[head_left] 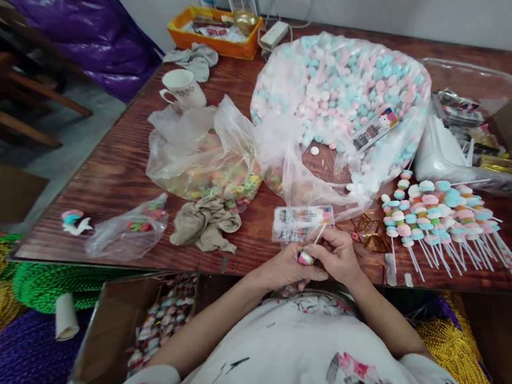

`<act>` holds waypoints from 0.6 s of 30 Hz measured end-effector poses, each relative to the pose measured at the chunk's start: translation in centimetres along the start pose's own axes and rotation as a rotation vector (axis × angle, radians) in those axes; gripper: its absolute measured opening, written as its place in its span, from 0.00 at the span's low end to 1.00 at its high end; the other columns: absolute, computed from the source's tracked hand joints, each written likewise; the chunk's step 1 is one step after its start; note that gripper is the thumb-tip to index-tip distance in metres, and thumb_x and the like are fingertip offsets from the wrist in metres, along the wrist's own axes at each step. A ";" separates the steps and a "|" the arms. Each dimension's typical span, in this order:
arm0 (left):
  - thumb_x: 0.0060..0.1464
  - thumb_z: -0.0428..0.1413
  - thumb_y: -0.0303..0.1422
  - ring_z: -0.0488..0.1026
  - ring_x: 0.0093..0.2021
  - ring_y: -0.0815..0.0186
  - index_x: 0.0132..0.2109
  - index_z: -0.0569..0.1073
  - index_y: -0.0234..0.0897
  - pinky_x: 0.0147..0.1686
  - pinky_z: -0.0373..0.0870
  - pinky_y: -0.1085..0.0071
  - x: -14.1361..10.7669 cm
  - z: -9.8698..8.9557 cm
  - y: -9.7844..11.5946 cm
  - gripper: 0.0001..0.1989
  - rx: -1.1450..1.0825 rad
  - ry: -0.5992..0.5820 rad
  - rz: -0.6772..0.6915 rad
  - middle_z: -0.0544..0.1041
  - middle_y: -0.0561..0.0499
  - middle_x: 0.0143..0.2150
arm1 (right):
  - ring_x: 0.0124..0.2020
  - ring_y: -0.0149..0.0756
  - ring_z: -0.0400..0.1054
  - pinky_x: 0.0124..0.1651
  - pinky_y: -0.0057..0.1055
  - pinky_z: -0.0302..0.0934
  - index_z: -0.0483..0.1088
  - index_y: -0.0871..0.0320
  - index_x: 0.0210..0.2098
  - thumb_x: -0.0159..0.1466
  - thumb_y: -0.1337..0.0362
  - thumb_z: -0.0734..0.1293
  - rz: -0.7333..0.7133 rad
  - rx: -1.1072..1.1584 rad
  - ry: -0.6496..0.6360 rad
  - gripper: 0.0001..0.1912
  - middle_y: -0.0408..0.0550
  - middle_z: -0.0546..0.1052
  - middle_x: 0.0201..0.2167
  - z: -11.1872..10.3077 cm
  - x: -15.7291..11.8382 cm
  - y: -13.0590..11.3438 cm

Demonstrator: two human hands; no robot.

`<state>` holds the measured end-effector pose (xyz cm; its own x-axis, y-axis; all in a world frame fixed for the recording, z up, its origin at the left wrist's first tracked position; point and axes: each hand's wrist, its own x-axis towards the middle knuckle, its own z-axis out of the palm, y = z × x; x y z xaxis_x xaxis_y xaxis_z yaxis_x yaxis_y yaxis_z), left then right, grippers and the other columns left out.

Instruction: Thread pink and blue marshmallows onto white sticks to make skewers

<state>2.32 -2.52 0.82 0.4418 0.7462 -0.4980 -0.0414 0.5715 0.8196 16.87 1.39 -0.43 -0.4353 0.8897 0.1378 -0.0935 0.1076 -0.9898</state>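
Close to my body at the table's front edge, both hands are together around a small printed plastic bag point(306, 258) with a white stick point(320, 234) poking up from it. My left hand point(283, 268) is closed around the bag from the left. Fingers of my right hand point(339, 258) pinch at the bag and the stick's base. What is inside the bag is hidden by my fingers. Just beyond my hands lie flat printed bags point(299, 217). To the right, candy skewers point(438, 213) in pink, blue and white lie in a heap, sticks toward me.
A large clear bag of pastel candies point(341, 91) fills the table's back middle. Left of it are a bag of coloured rings point(221, 176), a white mug point(185, 89), a crumpled cloth point(206, 223) and an orange tray point(212, 44). A clear plastic bin point(491, 77) stands back right.
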 end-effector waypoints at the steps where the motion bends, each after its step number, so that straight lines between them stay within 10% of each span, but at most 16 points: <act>1: 0.40 0.68 0.38 0.60 0.12 0.77 0.29 0.69 0.33 0.12 0.55 0.81 -0.1 0.1 0.2 0.17 0.008 -0.003 0.004 0.66 0.61 0.14 | 0.24 0.28 0.64 0.29 0.25 0.60 0.73 0.57 0.34 0.58 0.61 0.71 0.044 0.053 0.008 0.08 0.40 0.73 0.24 -0.3 0.0 0.0; 8: 0.41 0.68 0.39 0.60 0.14 0.77 0.27 0.63 0.36 0.13 0.55 0.82 -0.6 0.3 0.2 0.21 0.063 -0.057 -0.008 0.62 0.64 0.14 | 0.28 0.31 0.65 0.34 0.29 0.61 0.72 0.56 0.28 0.62 0.60 0.68 -0.086 0.043 -0.126 0.08 0.42 0.72 0.25 -2.5 1.1 -2.2; 18: 0.42 0.67 0.39 0.66 0.17 0.75 0.28 0.71 0.31 0.18 0.64 0.79 0.2 0.0 -0.1 0.16 0.017 -0.059 0.085 0.69 0.57 0.19 | 0.26 0.30 0.62 0.32 0.29 0.58 0.70 0.57 0.25 0.63 0.63 0.65 -0.145 -0.097 -0.124 0.10 0.41 0.69 0.22 -0.3 0.0 -1.1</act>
<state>2.45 -2.44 0.62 0.4891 0.7703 -0.4092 -0.0658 0.5004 0.8633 17.25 1.38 0.68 -0.5309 0.8009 0.2770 -0.0790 0.2787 -0.9571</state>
